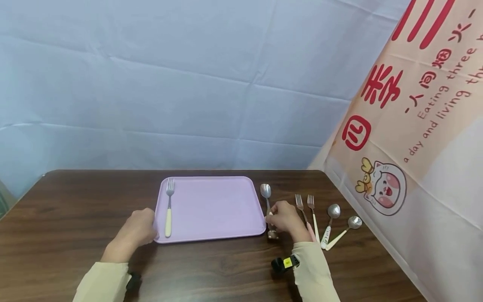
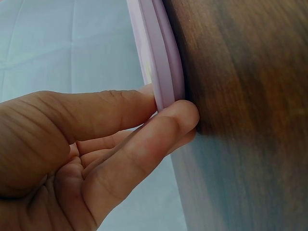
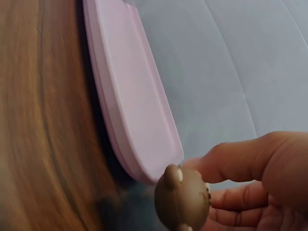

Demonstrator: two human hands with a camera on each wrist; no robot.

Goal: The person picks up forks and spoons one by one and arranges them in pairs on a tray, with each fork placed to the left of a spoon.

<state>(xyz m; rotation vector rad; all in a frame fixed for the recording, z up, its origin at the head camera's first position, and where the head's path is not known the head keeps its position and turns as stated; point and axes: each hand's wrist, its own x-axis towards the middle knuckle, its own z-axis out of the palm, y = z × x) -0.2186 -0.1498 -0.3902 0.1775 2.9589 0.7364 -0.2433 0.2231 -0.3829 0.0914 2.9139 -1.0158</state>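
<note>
My left hand [image 1: 140,226] pinches the near-left rim of a lilac rectangular tray [image 1: 215,207], thumb above and fingers beneath, as the left wrist view shows. Along the tray's left side lies a fork [image 1: 168,222] with a cream handle, tines facing away from me. Just beyond the tray's right edge, my right hand [image 1: 285,217] pinches the handle of a metal spoon [image 1: 266,191]. This spoon's brown bear-head end [image 3: 182,198] sticks out toward me, hiding part of the fingertips in the right wrist view.
Right of my right hand lie two forks, one pink-handled [image 1: 299,203] and one cream-handled [image 1: 314,209]. Beside them are a spoon with a patterned white handle [image 1: 326,235] and a cream-handled spoon [image 1: 354,222]. Pale cloth [image 1: 181,92] hangs behind the brown table [image 1: 211,272]; a printed cloth [image 1: 426,201] hangs at right.
</note>
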